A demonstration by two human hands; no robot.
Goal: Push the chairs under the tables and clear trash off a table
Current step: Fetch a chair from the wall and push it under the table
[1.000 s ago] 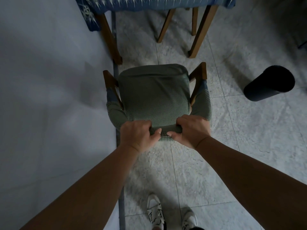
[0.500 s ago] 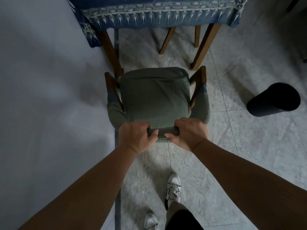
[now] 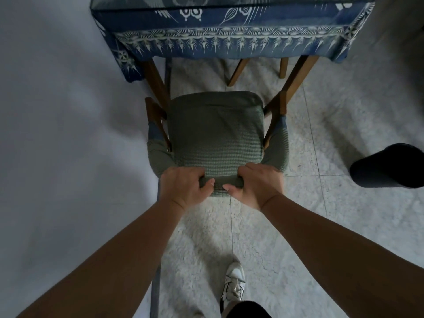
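I am gripping the top rail of a green-covered chair (image 3: 215, 131) with both hands, my left hand (image 3: 183, 188) and right hand (image 3: 258, 185) side by side, fingers (image 3: 210, 182) curled tight over the padded fabric of the backrest. The chair is standing on the tiled floor (image 3: 344, 214), its seat pointing straight ahead of me toward the near edge of the worktop (image 3: 229, 40), which is draped in a blue patterned cloth. The seat's front edge is sitting just short of that hanging cloth, between the two near wooden legs. Both hands are equally close, so the push, as I judge it, is running straight forward along the chair's depth. A dark cylindrical bin (image 3: 387, 166) is standing well apart, off the worktop's right corner.
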